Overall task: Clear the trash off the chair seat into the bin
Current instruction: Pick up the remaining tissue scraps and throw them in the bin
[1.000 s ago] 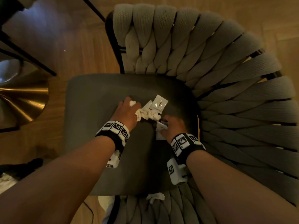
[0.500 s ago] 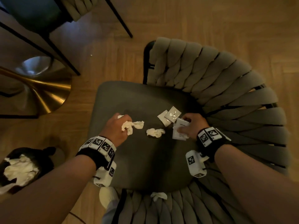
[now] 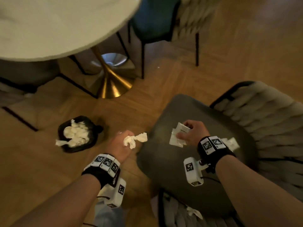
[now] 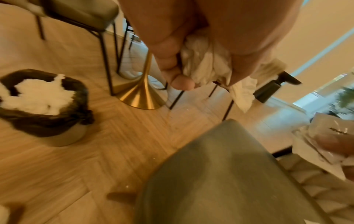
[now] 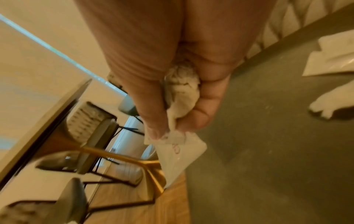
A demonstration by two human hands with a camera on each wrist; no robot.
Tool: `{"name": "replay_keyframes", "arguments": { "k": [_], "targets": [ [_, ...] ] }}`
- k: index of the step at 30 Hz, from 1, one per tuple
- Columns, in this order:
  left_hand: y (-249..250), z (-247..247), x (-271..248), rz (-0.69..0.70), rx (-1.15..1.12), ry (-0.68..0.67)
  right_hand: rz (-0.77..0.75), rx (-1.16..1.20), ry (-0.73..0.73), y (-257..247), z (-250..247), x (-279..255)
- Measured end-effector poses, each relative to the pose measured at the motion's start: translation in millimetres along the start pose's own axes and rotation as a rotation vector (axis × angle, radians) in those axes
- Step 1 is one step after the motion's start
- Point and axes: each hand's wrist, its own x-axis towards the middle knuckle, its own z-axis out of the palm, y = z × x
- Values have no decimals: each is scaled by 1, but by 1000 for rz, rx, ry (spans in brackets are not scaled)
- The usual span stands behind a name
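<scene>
My left hand (image 3: 125, 141) grips a crumpled white tissue (image 3: 136, 139) over the floor, just left of the grey chair seat (image 3: 188, 169). In the left wrist view the tissue (image 4: 206, 65) bulges out of the fist. The bin (image 3: 65, 126), black-lined and heaped with white tissue, stands on the floor further left; it also shows in the left wrist view (image 4: 47, 128). My right hand (image 3: 188, 133) holds several white wrappers (image 3: 177, 137) above the seat. The right wrist view shows a wad and a packet (image 5: 180, 151) pinched in its fingers. Another wrapper (image 5: 335, 60) and a white scrap (image 5: 325, 106) lie on the seat (image 5: 277, 151).
A round white table (image 3: 57, 27) on a gold pedestal base (image 3: 111, 86) stands beyond the bin. Black-legged chairs surround it, one blue (image 3: 152, 18). The chair's woven back (image 3: 270, 120) curves round the right side. A tissue scrap (image 3: 194, 212) sits on the weave near me.
The head view has swung left, bringing the bin and table into sight. My left hand carried its tissue off the seat's left edge towards the bin. My right hand gathered the wrappers.
</scene>
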Motion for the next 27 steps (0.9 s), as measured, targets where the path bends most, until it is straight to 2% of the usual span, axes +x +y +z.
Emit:
{"name": "replay_keyframes", "arguments": {
  "k": [5,9,12,16,20,23,27],
  "targets": [
    [-107,-48,-35,-100,-187,64,-80,-160,-113,-71,108,-7],
    [-202,-87,-62,-206,-177,108,-71,-308,-285,-123,210,-9],
    [-263,-113,-72,-238,-190,142,-115,-392,-348,-160,286,-3],
    [-341,-142,-55,-263,-190,148,-139,-440,-364,-203,382,23],
    [-401,-157,-24,-221,-183,179,-122,-373,-326,-233,463,68],
    [-442,-155,-2,-223,-224,202,-103,-345,-309,-235,520,113],
    [-492,-140,18,-288,-204,162,-35,-318,-282,-222,577,162]
  ]
}}
